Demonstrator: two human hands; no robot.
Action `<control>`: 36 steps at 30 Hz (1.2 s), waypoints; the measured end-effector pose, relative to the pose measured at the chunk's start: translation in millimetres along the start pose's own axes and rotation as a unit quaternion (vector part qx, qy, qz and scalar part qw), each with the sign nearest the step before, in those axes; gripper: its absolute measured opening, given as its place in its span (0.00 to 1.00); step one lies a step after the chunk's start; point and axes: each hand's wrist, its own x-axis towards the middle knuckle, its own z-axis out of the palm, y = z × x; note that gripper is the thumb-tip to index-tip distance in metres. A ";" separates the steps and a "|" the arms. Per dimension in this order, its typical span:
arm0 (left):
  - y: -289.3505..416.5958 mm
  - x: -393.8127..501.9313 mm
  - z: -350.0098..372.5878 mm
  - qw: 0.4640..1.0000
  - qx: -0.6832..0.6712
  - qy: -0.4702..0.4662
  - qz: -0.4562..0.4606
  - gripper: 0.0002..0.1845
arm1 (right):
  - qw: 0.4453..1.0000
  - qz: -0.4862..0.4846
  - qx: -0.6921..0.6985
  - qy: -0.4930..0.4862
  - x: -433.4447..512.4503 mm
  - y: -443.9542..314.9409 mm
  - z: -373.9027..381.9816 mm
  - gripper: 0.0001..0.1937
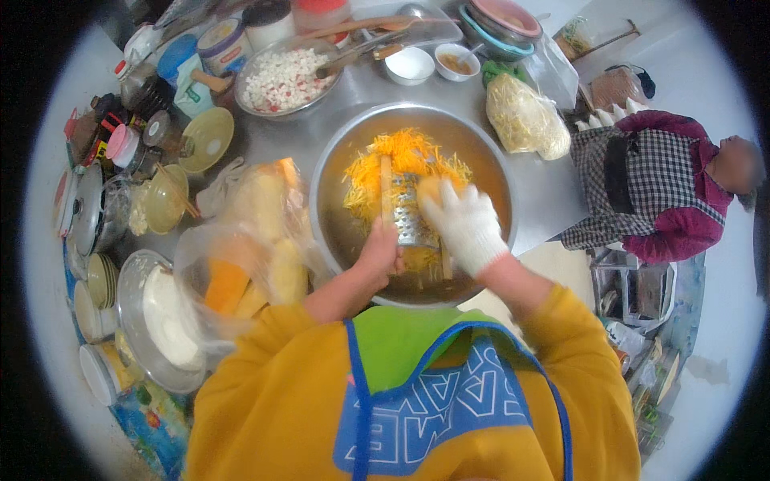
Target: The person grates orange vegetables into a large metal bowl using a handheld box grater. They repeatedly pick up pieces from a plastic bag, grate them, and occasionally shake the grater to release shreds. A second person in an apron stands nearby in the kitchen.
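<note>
In front of me stands a wide metal bowl with a heap of orange and yellow vegetable shreds in it. A grater with a perforated metal plate and wooden side rails rests at a slant in the bowl. My left hand, bare, grips the grater's left wooden rail near its lower end. My right hand wears a white knitted glove and presses a pale orange vegetable piece against the plate. The fingers partly cover that piece.
Left of the bowl lies a clear plastic bag of peeled vegetable chunks. Behind are a bowl of white cubes and a small white bowl. A bag of yellow shreds lies right; beyond it stands a person in a checked apron.
</note>
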 end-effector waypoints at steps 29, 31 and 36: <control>-0.2 4.5 -2.2 0.999 0.011 0.021 0.047 0.14 | 0.999 -0.011 0.035 0.023 23.5 13.9 26.1 0.16; -0.4 2.2 -4.6 0.999 0.014 0.017 0.031 0.15 | 0.998 0.025 0.050 -0.006 40.8 21.4 25.6 0.15; -3.9 2.0 -8.9 0.997 0.039 0.002 0.068 0.14 | 0.998 -0.029 0.025 0.050 -12.3 1.9 -18.5 0.19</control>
